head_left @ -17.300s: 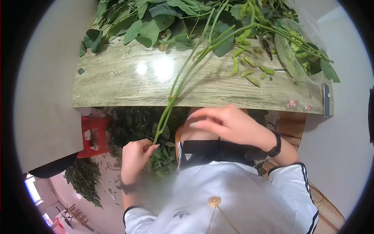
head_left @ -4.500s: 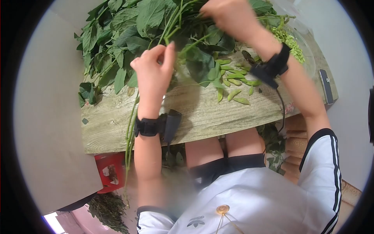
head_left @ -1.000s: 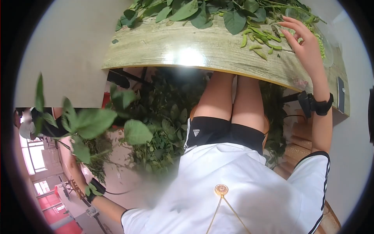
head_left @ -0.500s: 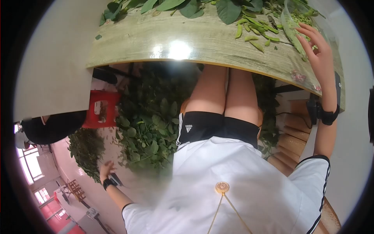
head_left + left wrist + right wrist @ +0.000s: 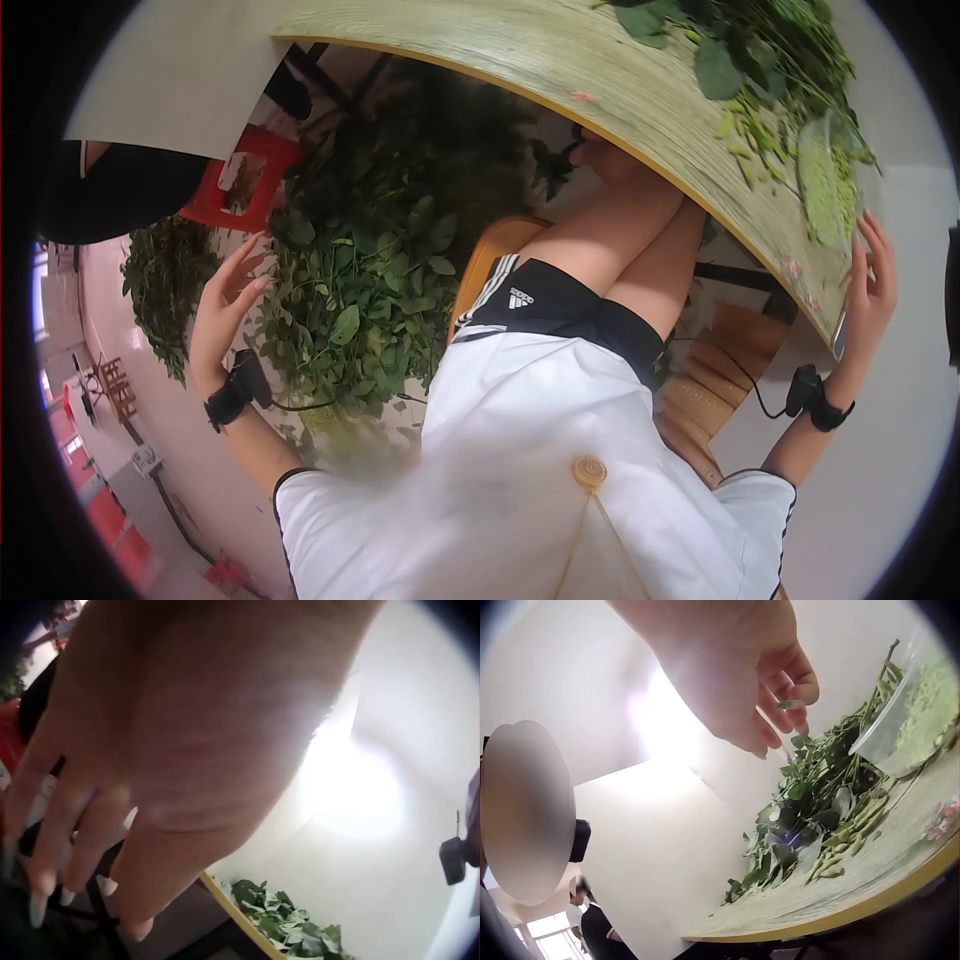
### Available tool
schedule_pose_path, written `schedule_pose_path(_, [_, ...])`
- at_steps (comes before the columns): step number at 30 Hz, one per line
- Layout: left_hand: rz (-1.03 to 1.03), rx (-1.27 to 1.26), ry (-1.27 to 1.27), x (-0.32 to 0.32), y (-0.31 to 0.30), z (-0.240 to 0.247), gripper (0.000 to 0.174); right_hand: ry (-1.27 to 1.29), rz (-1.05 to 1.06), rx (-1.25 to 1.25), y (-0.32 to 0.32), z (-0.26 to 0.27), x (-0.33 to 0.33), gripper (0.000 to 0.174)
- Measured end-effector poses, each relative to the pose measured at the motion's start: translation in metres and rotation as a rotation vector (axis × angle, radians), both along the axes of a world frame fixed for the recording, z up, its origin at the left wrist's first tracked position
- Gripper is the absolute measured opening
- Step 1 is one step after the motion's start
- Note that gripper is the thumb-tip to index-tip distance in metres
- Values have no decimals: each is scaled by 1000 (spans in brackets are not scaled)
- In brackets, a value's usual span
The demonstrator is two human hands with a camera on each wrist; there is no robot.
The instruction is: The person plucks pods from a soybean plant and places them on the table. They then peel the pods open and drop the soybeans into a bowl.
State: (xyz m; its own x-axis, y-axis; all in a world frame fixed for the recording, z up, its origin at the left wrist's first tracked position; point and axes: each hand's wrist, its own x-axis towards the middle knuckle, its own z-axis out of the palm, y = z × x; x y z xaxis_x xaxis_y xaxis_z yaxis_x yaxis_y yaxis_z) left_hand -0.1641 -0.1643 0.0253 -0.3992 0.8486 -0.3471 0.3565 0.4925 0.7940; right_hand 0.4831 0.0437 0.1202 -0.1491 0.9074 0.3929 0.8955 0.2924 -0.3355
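My left hand point(image 5: 228, 310) is raised at the left with nothing in it, its fingers loosely extended. In the head view it overlaps the edge of a heap of leafy bean plants point(image 5: 350, 270) on the floor. Beside the table's right end is my right hand point(image 5: 872, 275), empty, fingers relaxed, near a clear plastic container point(image 5: 822, 190) of shelled green beans. Several green soybean pods point(image 5: 755, 140) lie on the table next to that container. Behind them are leafy soybean stalks point(image 5: 780, 50). The right wrist view shows the right hand point(image 5: 735, 675) raised above table level.
The wooden table point(image 5: 480, 45) has a yellow edge along its front. A red stool point(image 5: 240, 185) stands at the left, with another plant pile point(image 5: 170, 290) beside it on the floor. A white wall rises at the right. Other people appear in the right wrist view.
Earlier, the left hand held a stalk and both hands worked over the table; one second ago leafy stems covered the left hand. It has since risen empty, while the head view has swung left.
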Motion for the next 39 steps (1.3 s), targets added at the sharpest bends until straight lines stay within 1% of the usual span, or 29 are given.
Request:
schedule_pose_path(2, [-86, -53, 185, -32, -7, -30, 26, 10, -14, -24, 8, -7, -8, 26])
schedule_pose_path(3, [-78, -42, 326, -22, -2, -27, 22, 17, -48, -44, 8, -10, -11, 26])
schedule_pose_path(4, [-88, -49, 326, -24, -1, -29, 22, 17, -57, -53, 10, -13, -13, 26])
schedule_pose_path(6, [38, -17, 297, -24, 0, -35, 23, -18, 21, -19, 16, -13, -24, 27])
schedule_pose_path(8, [6, 51, 318, -16, 4, -34, 21, -30, 37, -15, 19, -14, -30, 27])
schedule_pose_path(10, [-38, 187, 364, -4, 10, -34, 36, -47, 44, 3, 24, -11, -37, 28])
schedule_pose_path(11, [-157, 209, 469, -11, 10, -39, 47, -30, 47, -35, 25, -6, -43, 29])
schedule_pose_path(12, [-63, 248, 296, 3, 17, -36, 45, -12, 43, -64, 27, 0, -48, 31])
schedule_pose_path(13, [-23, 255, 322, 10, 21, -35, 44, -15, 6, -19, 30, 4, -52, 31])
schedule_pose_path(14, [34, 191, 268, 18, 27, -32, 34, 34, 24, -12, 34, 5, -55, 32])
schedule_pose_path(15, [29, 108, 153, 21, 32, -33, 29, 83, 43, -3, 37, 5, -55, 33])
schedule_pose_path(16, [-2, 97, 172, 30, 42, -37, 40, 88, 4, 44, 39, 3, -52, 33])
schedule_pose_path(17, [-46, 186, 251, 49, 59, -38, 46, 82, 69, 59, 42, -2, -48, 39])
schedule_pose_path(18, [-29, 159, 198, 64, 72, -38, 43, 82, 134, 74, 42, -7, -46, 45])
schedule_pose_path(19, [-134, 129, 247, 89, 92, -21, 36, 106, 99, 118, 42, -12, -47, 45])
schedule_pose_path(20, [-237, 274, 256, 117, 111, -13, 26, 253, 82, 96, 41, -18, -48, 54])
schedule_pose_path(21, [-342, 306, 264, 125, 126, -11, 26, 400, 73, 72, 38, -25, -48, 64])
schedule_pose_path(22, [-368, 227, 175, 158, 141, 25, 37, 428, 47, 101, 36, -34, -47, 64])
schedule_pose_path(24, [-490, 470, 96, 201, 171, 46, 35, 700, 66, 54, 35, -51, -41, 80])
schedule_pose_path(25, [-513, 482, 108, 209, 182, 59, 35, 757, 19, -1, 32, -55, -40, 81])
schedule_pose_path(26, [-679, 494, 226, 215, 192, 71, 32, 767, 5, 16, 29, -60, -38, 81])
schedule_pose_path(28, [-1018, 590, 468, 219, 211, 86, 22, 698, 18, -115, 23, -69, -29, 79])
schedule_pose_path(30, [-1073, 629, 536, 231, 228, 98, 23, 737, 4, -176, 16, -77, -19, 77])
schedule_pose_path(31, [-868, 537, 508, 243, 229, 101, 26, 773, 11, -258, 15, -83, -14, 75])
schedule_pose_path(34, [-816, 548, 417, 276, 243, 123, 27, 982, 44, -270, 15, -99, -2, 73])
schedule_pose_path(35, [-770, 569, 385, 293, 246, 128, 38, 1040, 44, -228, 14, -97, -1, 62])
schedule_pose_path(36, [-767, 553, 392, 299, 254, 129, 38, 1050, 47, -243, 16, -102, 2, 62])
schedule_pose_path(38, [-1062, 585, 528, 303, 274, 129, 40, 1117, 90, -268, 21, -114, 6, 46])
schedule_pose_path(39, [-1020, 399, 496, 312, 281, 131, 43, 1123, 96, -279, 21, -114, 6, 46])
